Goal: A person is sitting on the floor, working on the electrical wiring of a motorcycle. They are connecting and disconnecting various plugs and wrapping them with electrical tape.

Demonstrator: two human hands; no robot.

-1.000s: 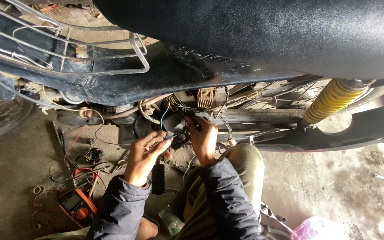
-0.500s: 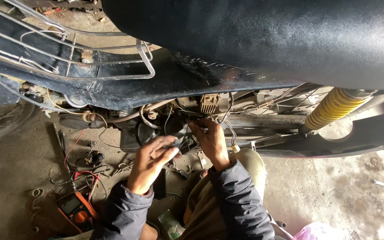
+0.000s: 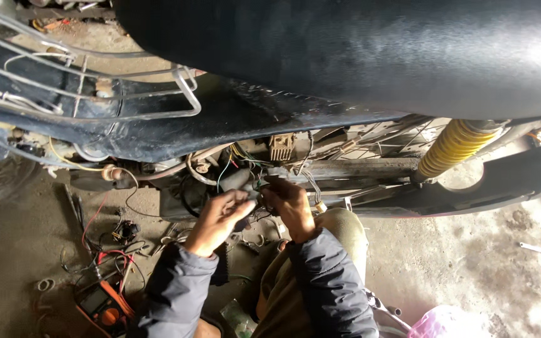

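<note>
Both hands work under the black motorcycle seat, at the tangle of coloured wires in the middle of the frame. The left hand has its grip closed on a small dark connector, and the right hand pinches the same connector from the right, fingers curled tight, so the two hands touch. Just beyond them sits a ribbed tan box-shaped part on the frame. A yellow coil shock spring stands well to the right. A chrome wire rack lies at far left. On the concrete floor near left is an orange multimeter with red leads; a pink plastic bag, unlabelled as far as shows, lies near right.
</note>
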